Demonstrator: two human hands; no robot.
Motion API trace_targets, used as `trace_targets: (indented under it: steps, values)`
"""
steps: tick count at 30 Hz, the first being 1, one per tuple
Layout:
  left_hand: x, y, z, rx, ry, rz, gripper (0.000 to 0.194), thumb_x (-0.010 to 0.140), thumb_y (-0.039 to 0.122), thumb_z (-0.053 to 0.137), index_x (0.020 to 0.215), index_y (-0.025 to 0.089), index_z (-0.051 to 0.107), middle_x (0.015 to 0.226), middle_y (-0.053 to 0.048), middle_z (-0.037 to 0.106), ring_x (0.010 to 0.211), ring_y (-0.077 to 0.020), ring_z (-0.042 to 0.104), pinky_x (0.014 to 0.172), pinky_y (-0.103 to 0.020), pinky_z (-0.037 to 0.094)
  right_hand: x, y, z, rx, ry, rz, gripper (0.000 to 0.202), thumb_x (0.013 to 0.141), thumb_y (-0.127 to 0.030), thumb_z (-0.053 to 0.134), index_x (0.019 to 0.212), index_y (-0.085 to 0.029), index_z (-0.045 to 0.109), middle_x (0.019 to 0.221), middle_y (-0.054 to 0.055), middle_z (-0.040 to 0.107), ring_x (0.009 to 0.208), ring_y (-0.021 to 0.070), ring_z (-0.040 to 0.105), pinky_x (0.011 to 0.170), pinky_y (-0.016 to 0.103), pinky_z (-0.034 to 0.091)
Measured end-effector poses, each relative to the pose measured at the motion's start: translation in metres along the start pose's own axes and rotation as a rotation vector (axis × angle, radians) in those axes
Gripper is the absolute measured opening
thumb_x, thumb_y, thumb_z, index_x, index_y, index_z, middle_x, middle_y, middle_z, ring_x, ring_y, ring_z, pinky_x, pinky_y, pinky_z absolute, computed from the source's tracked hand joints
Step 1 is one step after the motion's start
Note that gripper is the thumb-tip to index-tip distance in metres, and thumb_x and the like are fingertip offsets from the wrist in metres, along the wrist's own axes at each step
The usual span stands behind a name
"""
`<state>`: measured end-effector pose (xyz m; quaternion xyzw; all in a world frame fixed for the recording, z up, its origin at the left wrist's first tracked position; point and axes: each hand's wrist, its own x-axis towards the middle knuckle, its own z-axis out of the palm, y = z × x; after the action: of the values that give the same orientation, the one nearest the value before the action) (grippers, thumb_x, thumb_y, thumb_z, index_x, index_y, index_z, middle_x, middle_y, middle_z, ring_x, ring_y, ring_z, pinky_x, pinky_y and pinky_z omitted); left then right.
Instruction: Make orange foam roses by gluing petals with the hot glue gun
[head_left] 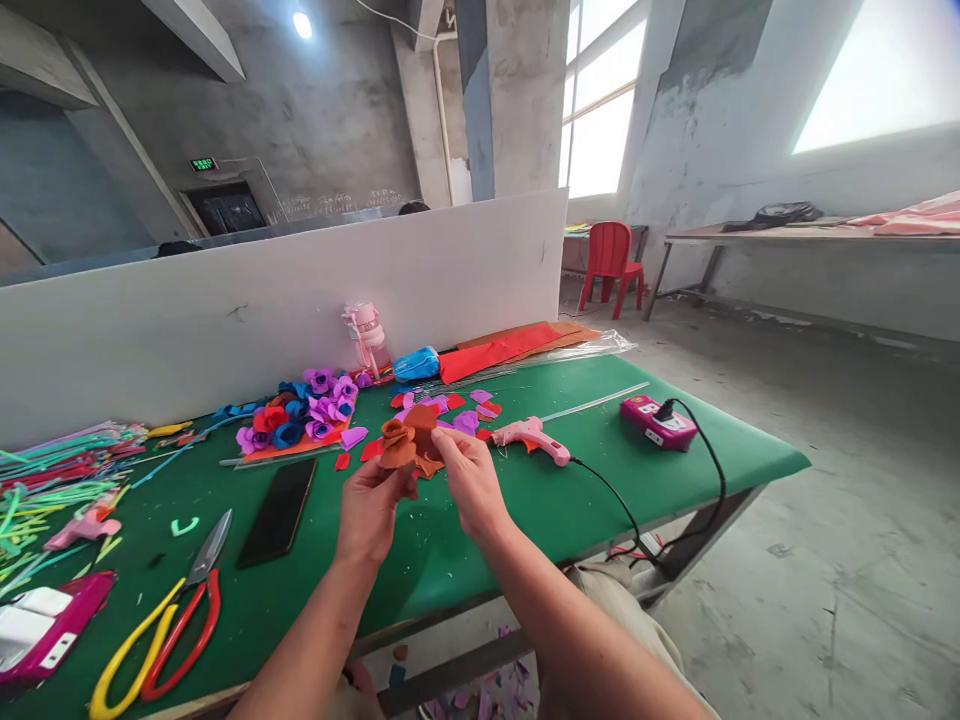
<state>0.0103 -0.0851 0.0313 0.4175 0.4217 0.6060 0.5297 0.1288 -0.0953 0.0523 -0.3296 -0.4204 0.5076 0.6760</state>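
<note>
Two hands (pixel 369 515) (pixel 471 482) pinch a brown flower (pixel 397 446) and petal (pixel 422 424) (scraps (pixel 466 423) beyond).

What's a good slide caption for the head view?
Left hand holding a brown flower, right hand a brown petal, over a green table.

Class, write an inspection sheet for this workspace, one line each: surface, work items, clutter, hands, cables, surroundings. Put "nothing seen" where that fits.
Surface: green tabletop, with small specks.
Work items: brown flower, brown petal, pink glue gun, loose petals.
Clutter: scissors and dark phone near the front edge.
Hands: left hand holds the flower; right hand pinches the petal.
Cables: glue gun's black cord and power strip's black cable run over the table edge.
Surroundings: white partition behind; red chair beyond; scraps on the floor.
</note>
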Motion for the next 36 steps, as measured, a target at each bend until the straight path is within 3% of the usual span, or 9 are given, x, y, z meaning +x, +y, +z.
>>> trace_targets:
  steps: [6, 10, 24, 31, 36]
  values:
    - [-0.0004, 0.0059, 0.003, -0.079, 0.028, -0.124, 0.035, 0.037, 0.022, 0.089, 0.061, 0.014, 0.064, 0.059, 0.003, 0.063, 0.046, -0.0077, 0.054, 0.044, -0.019, 0.041, 0.0022, 0.002, -0.0002, -0.055, 0.042, 0.008, 0.033, 0.078, -0.041, 0.05, 0.058, -0.017, 0.059, 0.055, -0.002, 0.05, 0.06, 0.0121, 0.044, 0.058, 0.023, 0.036]
    - [0.0002, 0.0072, 0.0022, -0.076, 0.016, -0.164, 0.037, 0.036, 0.022, 0.089, 0.061, 0.015, 0.062, 0.057, 0.004, 0.063, 0.045, -0.0079, 0.055, 0.042, -0.018, 0.04, 0.0031, 0.0029, 0.0012, -0.064, 0.061, 0.022, 0.033, 0.078, -0.042, 0.048, 0.058, -0.017, 0.058, 0.057, -0.002, 0.051, 0.061, 0.0122, 0.045, 0.058, 0.023, 0.036]
    - [0.0005, 0.0082, 0.0012, -0.024, -0.034, -0.151, 0.034, 0.039, 0.024, 0.089, 0.059, 0.015, 0.062, 0.054, 0.005, 0.06, 0.044, -0.0061, 0.052, 0.041, -0.016, 0.039, 0.0025, -0.0032, -0.001, -0.076, 0.049, 0.023, 0.033, 0.077, -0.04, 0.046, 0.052, -0.018, 0.045, 0.054, -0.003, 0.042, 0.056, 0.0099, 0.036, 0.052, 0.022, 0.028]
    - [0.0013, 0.0078, 0.0008, -0.031, -0.019, -0.153, 0.036, 0.038, 0.022, 0.089, 0.061, 0.016, 0.063, 0.057, 0.004, 0.063, 0.044, -0.0072, 0.053, 0.041, -0.017, 0.039, 0.0068, -0.0015, -0.0036, -0.105, 0.059, 0.025, 0.032, 0.076, -0.042, 0.047, 0.058, -0.017, 0.057, 0.058, -0.001, 0.052, 0.064, 0.0134, 0.045, 0.059, 0.024, 0.036]
    - [0.0001, 0.0091, 0.0012, 0.014, -0.046, -0.119, 0.032, 0.041, 0.023, 0.088, 0.061, 0.015, 0.064, 0.056, 0.003, 0.062, 0.045, -0.0075, 0.053, 0.041, -0.018, 0.039, 0.0066, -0.0035, -0.0043, -0.078, 0.01, 0.026, 0.031, 0.076, -0.039, 0.045, 0.055, -0.017, 0.053, 0.057, -0.002, 0.049, 0.06, 0.0111, 0.04, 0.058, 0.023, 0.033]
